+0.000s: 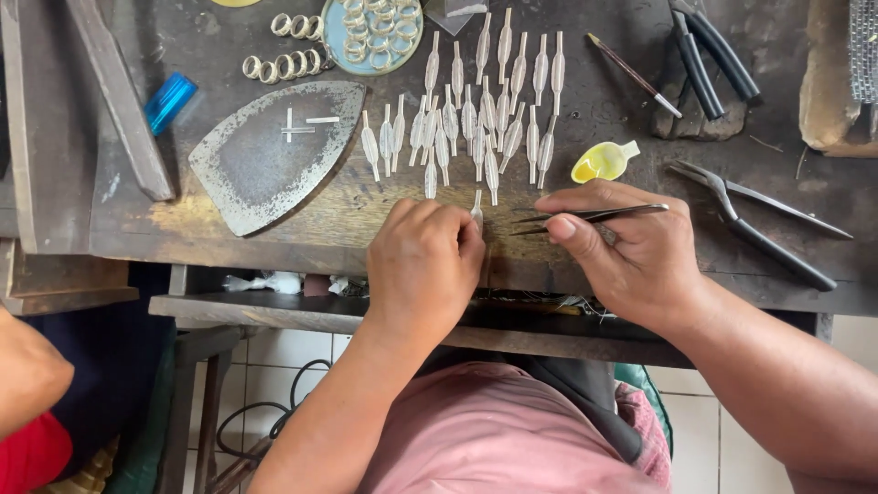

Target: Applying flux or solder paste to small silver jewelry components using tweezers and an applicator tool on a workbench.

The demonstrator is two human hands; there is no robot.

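Tweezers sit pinched in my right hand at the near edge of the dark workbench, tips aimed at the small silver leaf-shaped piece my left hand grips, with rows of matching pieces just beyond.

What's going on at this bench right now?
A person sits at a dark wooden workbench. The left hand pinches one small silver leaf-shaped piece upright at the bench edge. The right hand holds tweezers pointed toward it, tips close but not clearly touching. Rows of similar pieces lie above, with a small yellow dish, rings, an iron-shaped metal plate and pliers around.
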